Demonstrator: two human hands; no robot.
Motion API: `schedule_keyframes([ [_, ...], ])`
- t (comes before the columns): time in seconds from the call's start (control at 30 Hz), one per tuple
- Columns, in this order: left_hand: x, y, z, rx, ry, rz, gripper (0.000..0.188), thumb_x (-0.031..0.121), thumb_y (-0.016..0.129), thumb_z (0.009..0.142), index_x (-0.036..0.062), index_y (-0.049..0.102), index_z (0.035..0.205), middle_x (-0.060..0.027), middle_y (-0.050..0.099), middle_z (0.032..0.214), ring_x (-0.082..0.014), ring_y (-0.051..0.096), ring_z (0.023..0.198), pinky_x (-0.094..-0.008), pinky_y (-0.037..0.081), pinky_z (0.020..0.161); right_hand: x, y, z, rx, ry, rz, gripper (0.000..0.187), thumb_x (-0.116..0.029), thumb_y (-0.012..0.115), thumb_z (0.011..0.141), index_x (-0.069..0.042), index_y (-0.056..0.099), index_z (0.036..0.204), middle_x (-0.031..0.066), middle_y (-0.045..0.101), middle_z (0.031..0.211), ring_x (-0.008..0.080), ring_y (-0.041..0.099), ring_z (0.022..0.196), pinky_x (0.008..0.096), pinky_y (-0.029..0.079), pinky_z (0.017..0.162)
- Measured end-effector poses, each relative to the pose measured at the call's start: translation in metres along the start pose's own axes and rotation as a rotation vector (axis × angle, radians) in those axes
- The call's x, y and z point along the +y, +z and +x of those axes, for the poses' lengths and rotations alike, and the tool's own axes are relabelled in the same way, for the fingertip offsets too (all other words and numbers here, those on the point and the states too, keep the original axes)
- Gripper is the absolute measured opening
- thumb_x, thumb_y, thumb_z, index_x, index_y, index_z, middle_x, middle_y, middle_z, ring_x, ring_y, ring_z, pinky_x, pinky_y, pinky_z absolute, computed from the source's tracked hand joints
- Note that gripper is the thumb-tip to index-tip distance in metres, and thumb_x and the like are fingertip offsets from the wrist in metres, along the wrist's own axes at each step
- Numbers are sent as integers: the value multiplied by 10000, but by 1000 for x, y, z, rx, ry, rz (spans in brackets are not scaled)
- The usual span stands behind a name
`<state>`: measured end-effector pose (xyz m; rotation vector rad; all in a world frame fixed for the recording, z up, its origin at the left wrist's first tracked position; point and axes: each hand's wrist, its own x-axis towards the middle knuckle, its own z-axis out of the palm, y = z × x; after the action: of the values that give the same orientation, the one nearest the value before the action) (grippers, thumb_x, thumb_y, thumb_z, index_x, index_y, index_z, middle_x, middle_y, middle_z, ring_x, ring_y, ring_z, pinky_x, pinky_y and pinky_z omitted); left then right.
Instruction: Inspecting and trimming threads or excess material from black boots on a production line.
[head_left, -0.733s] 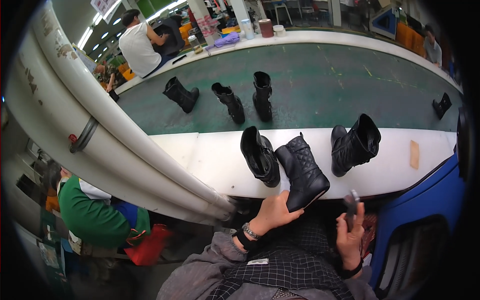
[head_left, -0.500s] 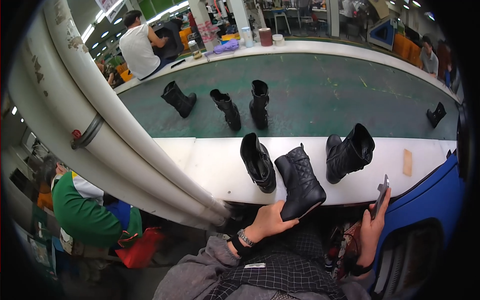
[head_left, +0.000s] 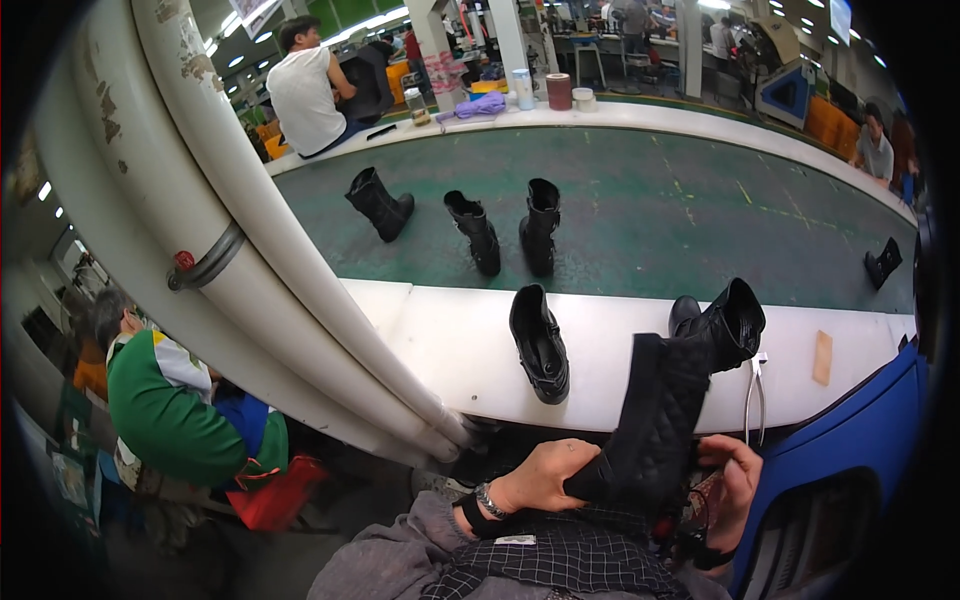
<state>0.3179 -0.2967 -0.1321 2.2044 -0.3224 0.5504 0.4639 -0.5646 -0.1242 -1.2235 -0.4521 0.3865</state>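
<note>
My left hand [head_left: 552, 474] is closed round the foot end of a black quilted ankle boot [head_left: 655, 425]. The boot is held over my lap with its shaft pointing up and away from me. Beside the boot's right side is my right hand [head_left: 733, 482], its fingers apart and slightly bent, with nothing seen in it. Whether its fingertips touch the boot cannot be made out. Metal pliers [head_left: 754, 400] lie on the white ledge [head_left: 455, 335] just beyond that hand. Two more black boots stand there, a left one [head_left: 539, 345] and a right one [head_left: 735, 325], partly behind the held boot.
Several black boots, among them an upright one [head_left: 540, 228], stand on the green conveyor belt [head_left: 660, 200]. A tan strip [head_left: 822, 358] lies on the ledge. Thick white pipes [head_left: 270, 260] rise at left; a blue machine [head_left: 850, 420] borders the right. Other people sit nearby.
The pliers have gone from my right hand onto the ledge. My left hand has turned the boot, bringing it nearer to me and its shaft to the right. My right hand has moved toward the boot.
</note>
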Motion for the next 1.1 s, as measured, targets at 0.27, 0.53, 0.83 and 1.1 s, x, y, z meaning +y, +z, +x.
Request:
schedule_keyframes([
  [0.27, 1, 1, 13, 40, 151, 144, 578, 89, 764, 613, 49, 606, 1167, -149, 573, 1207, -345, 564, 1078, -402, 461, 921, -18, 76, -9, -41, 27, 290, 623, -214, 739, 763, 44, 503, 1278, 158, 623, 1126, 272, 619, 1015, 378, 506, 871],
  [0.53, -3, -15, -6, 598, -135, 680, 495, 103, 780, 683, 4, 570, 1120, -243, 414, 1337, -351, 547, 1097, -416, 451, 939, 30, 102, 43, 313, -441, -237, 367, -199, 766, 806, 1, 650, 1091, 81, 669, 1043, 197, 633, 939, 325, 510, 814],
  [0.83, -4, -25, -15, 632, -206, 455, 322, 176, 769, 741, 40, 703, 1025, -262, 525, 1181, -421, 435, 1192, -514, 368, 995, 70, 159, 49, -25, -423, -704, 816, -141, 738, 778, -76, 305, 1466, 206, 404, 1438, 367, 471, 1281, 399, 420, 1036],
  [1.1, -20, -9, -35, 473, -277, 466, 614, 314, 760, 793, 98, 557, 1331, -284, 438, 1378, -431, 370, 1299, -522, 283, 1094, 80, 172, 33, 16, -531, -766, 894, -112, 741, 722, -46, 269, 1479, 209, 385, 1468, 353, 511, 1258, 370, 479, 989],
])
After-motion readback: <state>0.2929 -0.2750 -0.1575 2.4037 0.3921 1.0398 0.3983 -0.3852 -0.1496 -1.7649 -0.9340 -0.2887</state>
